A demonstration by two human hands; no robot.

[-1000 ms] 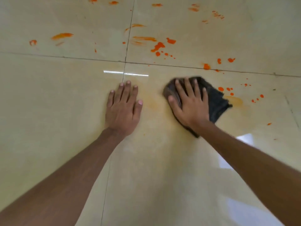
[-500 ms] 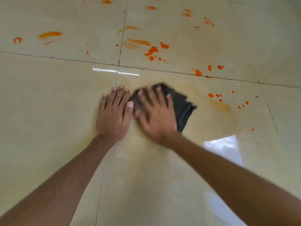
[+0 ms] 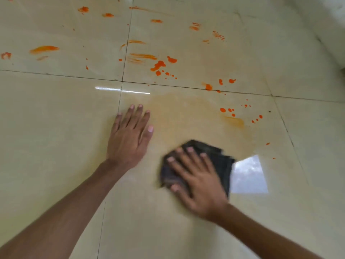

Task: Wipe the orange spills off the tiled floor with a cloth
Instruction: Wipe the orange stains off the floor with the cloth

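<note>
My right hand [image 3: 197, 182] presses flat on a dark grey folded cloth [image 3: 220, 161] on the cream tiled floor [image 3: 56, 128]; hand and cloth are motion-blurred. My left hand [image 3: 130, 135] rests flat on the tile, fingers spread, to the left of the cloth and apart from it. A faint orange smear [image 3: 177, 113] spreads over the tile between and beyond my hands. Bright orange drops [image 3: 227, 110] and a streak [image 3: 234, 121] lie beyond the cloth to the right. More orange splatters [image 3: 160, 65] and streaks [image 3: 43, 49] mark the far tiles.
Dark grout lines [image 3: 186, 87] cross the floor. A bright window reflection [image 3: 248, 176] lies right of the cloth. A pale wall or ledge [image 3: 328, 25] rises at the top right corner.
My right hand has dragged the cloth back toward me and to the right, away from my left hand, leaving a faint orange smear. My left hand has stayed planted.
</note>
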